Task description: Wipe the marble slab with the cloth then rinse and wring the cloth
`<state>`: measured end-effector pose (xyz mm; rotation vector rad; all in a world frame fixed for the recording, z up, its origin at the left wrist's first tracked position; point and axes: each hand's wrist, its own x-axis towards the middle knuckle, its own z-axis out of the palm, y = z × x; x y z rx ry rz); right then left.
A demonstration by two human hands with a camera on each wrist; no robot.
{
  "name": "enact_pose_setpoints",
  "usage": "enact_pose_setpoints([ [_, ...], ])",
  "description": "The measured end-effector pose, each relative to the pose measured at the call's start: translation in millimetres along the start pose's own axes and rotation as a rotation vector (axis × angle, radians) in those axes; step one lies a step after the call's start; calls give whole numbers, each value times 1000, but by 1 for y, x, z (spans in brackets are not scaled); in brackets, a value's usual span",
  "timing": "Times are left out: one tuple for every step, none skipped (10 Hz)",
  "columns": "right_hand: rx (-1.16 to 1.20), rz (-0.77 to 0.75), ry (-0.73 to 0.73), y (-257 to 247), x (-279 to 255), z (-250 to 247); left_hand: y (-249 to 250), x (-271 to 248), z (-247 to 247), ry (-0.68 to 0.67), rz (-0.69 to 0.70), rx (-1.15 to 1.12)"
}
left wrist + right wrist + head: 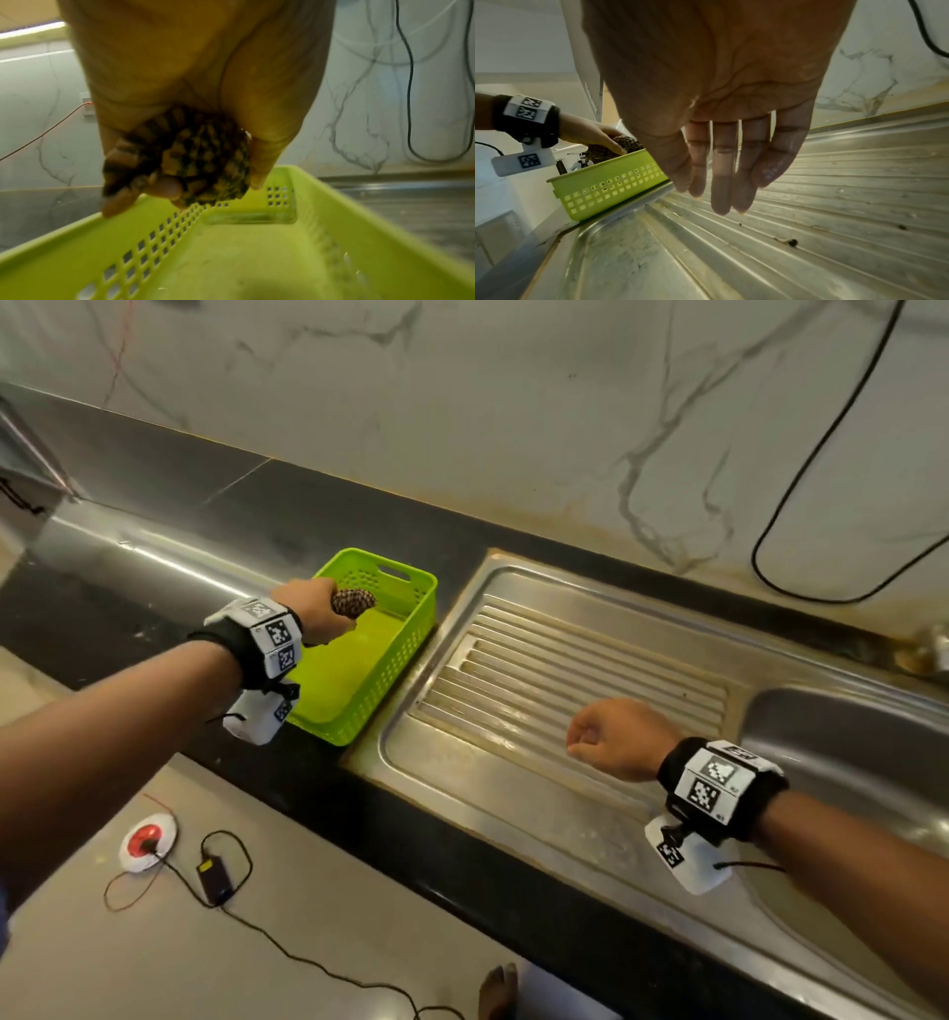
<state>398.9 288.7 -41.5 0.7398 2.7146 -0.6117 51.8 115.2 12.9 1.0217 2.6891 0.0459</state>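
My left hand grips a balled-up brown and black checked cloth above the green perforated basket. In the left wrist view the cloth is bunched in the curled fingers, just over the basket's bare floor. The dark polished marble slab runs along the wall to the left of the steel sink's drainboard. My right hand hovers over the drainboard; in the right wrist view its wet fingers hang straight and hold nothing.
The sink basin lies at the right. A black cable hangs down the white veined wall. On the floor sit a red and white round device and a black adapter with cords. A bare foot shows below.
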Motion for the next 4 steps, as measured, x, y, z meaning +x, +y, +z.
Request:
enact_pose_setpoints([
  [-26, -14, -4, -4, 11, 3, -8, 19, 7, -6, -8, 96],
  [-8, -6, -11, -5, 17, 5, -11, 25, 17, -95, -47, 76],
  [15, 4, -9, -3, 20, 9, -8, 32, 20, -121, 8, 136],
  [59, 33, -25, 4, 19, 15, -3, 33, 16, -68, 90, 134],
])
